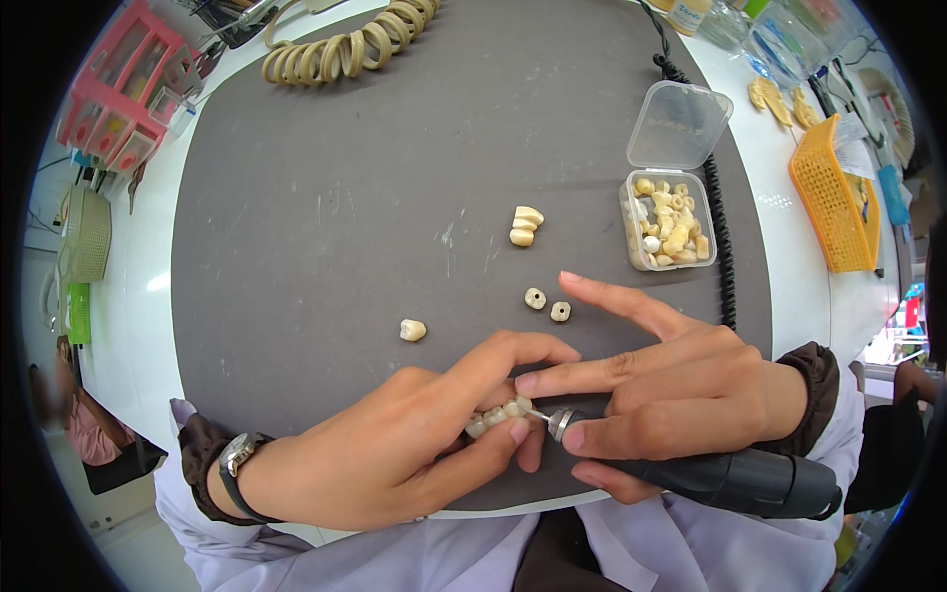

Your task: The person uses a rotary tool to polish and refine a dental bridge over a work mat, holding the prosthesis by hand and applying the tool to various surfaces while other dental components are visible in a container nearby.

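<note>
My left hand (414,454) grips a row of pale, translucent tooth crowns (488,419) between thumb and fingers, low in the middle of the mat. My right hand (681,395) holds a black rotary handpiece (725,481) with a metal nose; its thin bur is at the right end of the crowns. The index finger points up and away, another fingertip rests by the crowns. Beyond my hands lie a single crown (411,330), two small crowns with dark holes (547,304) and a joined cream piece (525,226).
An open clear box of crowns (667,223) stands right on the grey mat (345,197), beside a black coiled cord. A beige coiled hose (340,54), pink drawers (118,89), yellow basket (829,197) and green basket (89,237) line the edges. Another person's arm (94,414) shows far left.
</note>
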The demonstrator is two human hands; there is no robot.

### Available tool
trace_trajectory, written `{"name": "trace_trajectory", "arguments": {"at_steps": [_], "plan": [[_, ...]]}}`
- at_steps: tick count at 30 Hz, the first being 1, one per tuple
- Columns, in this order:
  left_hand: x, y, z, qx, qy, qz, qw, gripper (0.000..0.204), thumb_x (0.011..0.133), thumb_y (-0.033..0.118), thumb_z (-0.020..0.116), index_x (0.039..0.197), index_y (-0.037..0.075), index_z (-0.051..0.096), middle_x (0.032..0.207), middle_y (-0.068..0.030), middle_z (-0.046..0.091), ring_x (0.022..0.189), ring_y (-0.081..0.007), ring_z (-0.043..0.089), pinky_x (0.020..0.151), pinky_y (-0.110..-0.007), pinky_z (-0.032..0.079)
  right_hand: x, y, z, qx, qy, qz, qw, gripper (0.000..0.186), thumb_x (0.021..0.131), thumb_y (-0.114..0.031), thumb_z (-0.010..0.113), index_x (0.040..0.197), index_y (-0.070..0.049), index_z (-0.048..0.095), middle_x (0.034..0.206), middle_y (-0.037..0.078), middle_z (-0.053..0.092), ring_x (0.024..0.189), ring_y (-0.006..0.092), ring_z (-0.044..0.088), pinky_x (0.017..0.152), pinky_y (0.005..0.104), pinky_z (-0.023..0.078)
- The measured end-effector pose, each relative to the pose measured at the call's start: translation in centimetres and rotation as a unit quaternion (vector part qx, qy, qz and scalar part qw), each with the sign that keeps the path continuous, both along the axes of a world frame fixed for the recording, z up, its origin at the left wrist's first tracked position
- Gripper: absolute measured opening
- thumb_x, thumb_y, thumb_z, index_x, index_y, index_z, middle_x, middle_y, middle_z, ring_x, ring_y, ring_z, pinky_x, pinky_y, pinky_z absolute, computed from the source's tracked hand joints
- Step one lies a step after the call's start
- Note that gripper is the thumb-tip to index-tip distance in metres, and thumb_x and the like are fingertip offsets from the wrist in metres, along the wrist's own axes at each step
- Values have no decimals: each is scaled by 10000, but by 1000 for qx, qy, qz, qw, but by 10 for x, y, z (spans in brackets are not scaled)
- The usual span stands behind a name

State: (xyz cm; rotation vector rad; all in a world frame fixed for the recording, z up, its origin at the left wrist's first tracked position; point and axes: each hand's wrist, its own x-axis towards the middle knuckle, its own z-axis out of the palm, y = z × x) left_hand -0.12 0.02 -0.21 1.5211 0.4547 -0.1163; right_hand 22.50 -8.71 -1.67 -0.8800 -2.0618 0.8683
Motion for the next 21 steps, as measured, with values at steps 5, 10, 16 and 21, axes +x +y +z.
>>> {"name": "trace_trajectory", "arguments": {"at_steps": [5,10,16,21], "plan": [[2,0,2,14,2,-3,1000,445,993,71,477,1401,-11,319,935,-100,713,865,-119,675,655,-228,496,-1,0,-1,6,7,-6,1000,73,819,-58,738,871,-69,688,657,2,655,1059,275,678,1058,682,322],[2,0,3,21,3,-6,1000,454,990,67,479,1405,-8,310,928,-95,712,848,-107,667,637,-221,486,-2,-1,0,3,2,-14,1000,63,818,-43,729,861,-63,687,690,8,675,1055,274,681,1054,680,329],[1,0,3,13,0,-4,1000,455,991,69,479,1404,-11,307,920,-97,712,856,-114,669,654,-225,488,0,0,-3,5,5,-3,1000,49,816,-31,723,838,-60,690,668,5,660,1058,280,679,1055,689,317],[0,-1,-3,10,-14,4,1000,450,993,75,479,1402,-14,313,909,-97,712,870,-129,678,675,-232,491,2,1,-3,6,10,12,1000,38,815,-36,721,827,-59,693,623,3,630,1056,287,679,1061,697,298]]}}
